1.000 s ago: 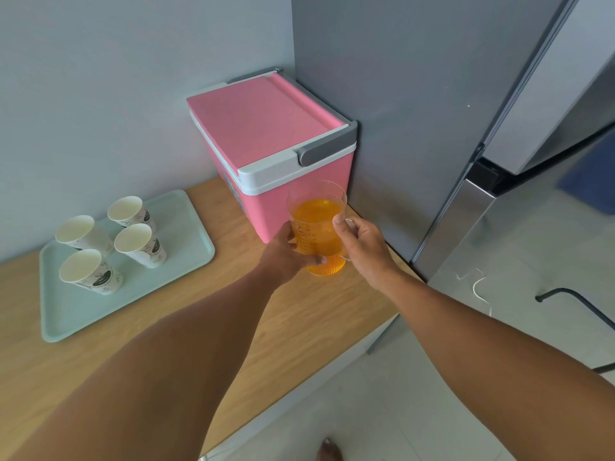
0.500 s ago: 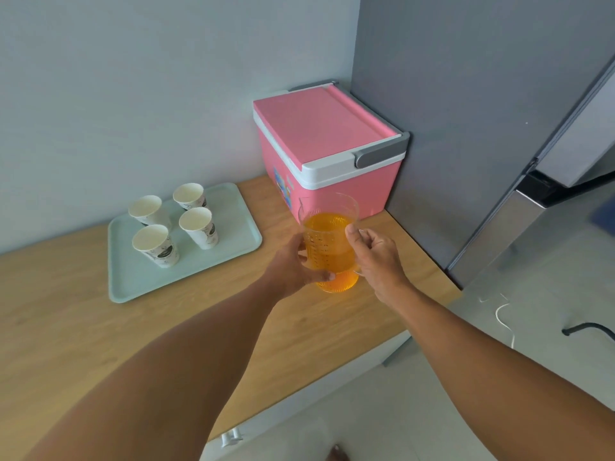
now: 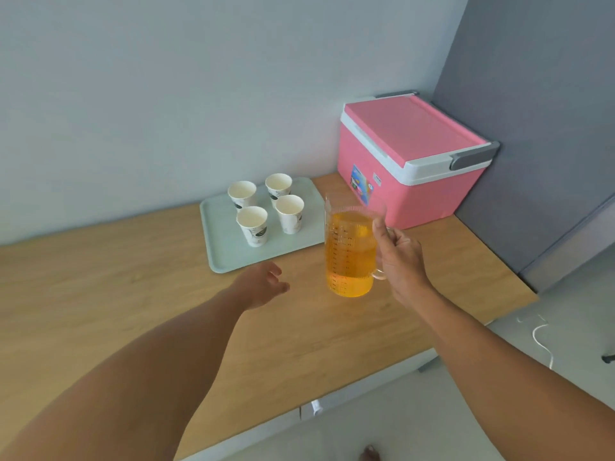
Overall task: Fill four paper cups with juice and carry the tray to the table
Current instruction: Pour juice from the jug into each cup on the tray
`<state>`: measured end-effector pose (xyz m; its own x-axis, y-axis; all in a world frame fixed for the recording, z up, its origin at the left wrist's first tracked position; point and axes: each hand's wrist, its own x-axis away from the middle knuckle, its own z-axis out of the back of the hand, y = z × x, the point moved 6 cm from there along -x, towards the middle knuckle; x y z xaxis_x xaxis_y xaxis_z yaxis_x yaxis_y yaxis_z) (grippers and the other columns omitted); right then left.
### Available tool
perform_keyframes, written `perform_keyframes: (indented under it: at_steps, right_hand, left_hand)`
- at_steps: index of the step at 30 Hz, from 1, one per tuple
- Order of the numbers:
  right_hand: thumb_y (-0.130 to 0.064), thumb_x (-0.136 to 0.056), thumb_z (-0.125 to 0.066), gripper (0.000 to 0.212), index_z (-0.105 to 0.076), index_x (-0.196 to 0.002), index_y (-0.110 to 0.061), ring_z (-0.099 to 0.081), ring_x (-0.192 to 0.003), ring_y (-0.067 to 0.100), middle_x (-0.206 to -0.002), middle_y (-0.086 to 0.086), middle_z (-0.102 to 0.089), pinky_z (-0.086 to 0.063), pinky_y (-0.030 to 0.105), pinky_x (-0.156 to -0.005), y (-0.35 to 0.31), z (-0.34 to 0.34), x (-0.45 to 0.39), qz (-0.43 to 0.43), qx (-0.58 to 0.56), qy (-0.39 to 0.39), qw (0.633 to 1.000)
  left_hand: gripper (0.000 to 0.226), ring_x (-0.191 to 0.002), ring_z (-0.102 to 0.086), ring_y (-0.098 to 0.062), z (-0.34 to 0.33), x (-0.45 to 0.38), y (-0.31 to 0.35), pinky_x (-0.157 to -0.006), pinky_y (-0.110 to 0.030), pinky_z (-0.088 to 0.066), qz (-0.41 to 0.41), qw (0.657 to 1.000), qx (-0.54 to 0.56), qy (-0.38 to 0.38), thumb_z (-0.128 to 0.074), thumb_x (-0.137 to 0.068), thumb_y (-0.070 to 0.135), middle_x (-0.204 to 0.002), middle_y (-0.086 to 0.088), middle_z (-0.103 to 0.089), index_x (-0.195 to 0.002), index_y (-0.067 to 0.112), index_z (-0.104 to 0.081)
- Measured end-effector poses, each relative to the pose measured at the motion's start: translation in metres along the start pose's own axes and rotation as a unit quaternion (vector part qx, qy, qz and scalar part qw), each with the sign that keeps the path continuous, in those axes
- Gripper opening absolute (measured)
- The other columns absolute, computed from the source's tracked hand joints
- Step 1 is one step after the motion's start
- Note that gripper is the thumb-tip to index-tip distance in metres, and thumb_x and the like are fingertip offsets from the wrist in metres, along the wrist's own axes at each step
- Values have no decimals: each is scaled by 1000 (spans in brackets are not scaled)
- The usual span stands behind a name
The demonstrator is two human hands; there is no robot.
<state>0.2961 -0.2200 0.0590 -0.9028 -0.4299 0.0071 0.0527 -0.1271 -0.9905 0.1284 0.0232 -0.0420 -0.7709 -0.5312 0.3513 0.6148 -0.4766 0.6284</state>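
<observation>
A clear ribbed jug holding orange juice hangs upright above the wooden counter, gripped by its handle in my right hand. My left hand hovers to the left of the jug with its fingers apart and nothing in it. Beyond it lies a pale green tray against the wall. On the tray stand several empty white paper cups, among them a front left cup and a front right cup.
A closed pink cooler box stands at the counter's back right corner against a grey panel. The wooden counter runs left along the wall. Its front edge drops to a light floor with a white cable.
My left hand has let go of the jug and drawn away to the left. The jug is now held by my right hand alone, and the view has swung left toward the tray.
</observation>
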Motion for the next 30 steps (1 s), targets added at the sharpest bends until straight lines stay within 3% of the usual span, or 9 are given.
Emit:
perform_keyframes:
  at_steps: [3,4,6,8,10,16,19,25,30]
  right_hand:
    - [-83,-73,-63,70,-47,-67,-14,-30,-51,10,-54,-8,-33,-30,26,-47,2,-21,8,-8,-4,6,1000]
    - [-84,-73,-63,81,-60,-77,-3,-29,-50,9,-53,-12,-32,-30,29,-48,3,-25,9,-5,-10,6,1000]
    - [-79,-81,-64,91,-64,-103,10,-29,-50,7,-51,-13,-31,-29,31,-49,5,-34,10,-4,-9,8,1000]
    - [-70,-89,-66,71,-52,-72,-3,-30,-51,9,-53,-11,-32,-30,32,-51,6,-40,9,-5,-6,4,1000]
    - [-68,-91,-66,63,-33,-62,-22,-31,-52,11,-55,-6,-33,-30,32,-52,6,-45,5,-6,6,3,1000]
    - [-76,-84,-63,64,-33,-62,-24,-32,-56,14,-56,-7,-33,-32,36,-56,6,-46,-6,-1,6,-10,1000]
    - [-76,-84,-63,65,-30,-59,-26,-32,-59,16,-56,-8,-32,-31,38,-58,5,-45,-10,-7,6,-6,1000]
    - [-74,-85,-63,67,-36,-67,-16,-33,-63,21,-63,1,-34,-32,38,-58,4,-50,-7,-2,-8,-5,1000]
    - [-74,-85,-64,65,-31,-67,-22,-32,-64,22,-65,2,-33,-33,41,-59,3,-61,2,-8,2,26,1000]
  left_hand:
    - [34,-94,-67,-17,32,5,-34,-82,-31,-54,37,997,16,61,-77,-86,37,-110,2,-71,-114,21,-67]
    - [34,-93,-66,-17,40,7,-40,-80,-31,-53,45,996,17,74,-77,-86,38,-108,2,-70,-114,21,-67]
    - [33,-89,-64,-16,55,7,-49,-75,-29,-49,51,995,11,90,-76,-86,39,-105,3,-70,-113,21,-67]
    - [33,-88,-63,-16,67,6,-54,-71,-29,-46,50,994,3,99,-77,-87,38,-102,3,-69,-112,20,-67]
    - [33,-89,-63,-16,75,4,-56,-71,-28,-44,47,993,0,107,-78,-86,37,-101,2,-70,-113,19,-67]
    - [39,-98,-66,-22,87,-8,-60,-83,-35,-51,68,989,17,130,-80,-85,35,-101,3,-71,-116,15,-66]
    - [44,-93,-66,-22,87,-14,-56,-78,-35,-52,75,986,40,143,-82,-84,34,-100,3,-68,-120,14,-64]
    - [64,-103,-64,-23,85,-30,-58,-85,-41,-55,69,984,69,151,-84,-81,45,-115,-1,-65,-131,13,-58]
    - [82,-112,-60,-24,91,-53,-60,-86,-39,-52,52,983,87,153,-85,-79,48,-132,-4,-60,-143,12,-48]
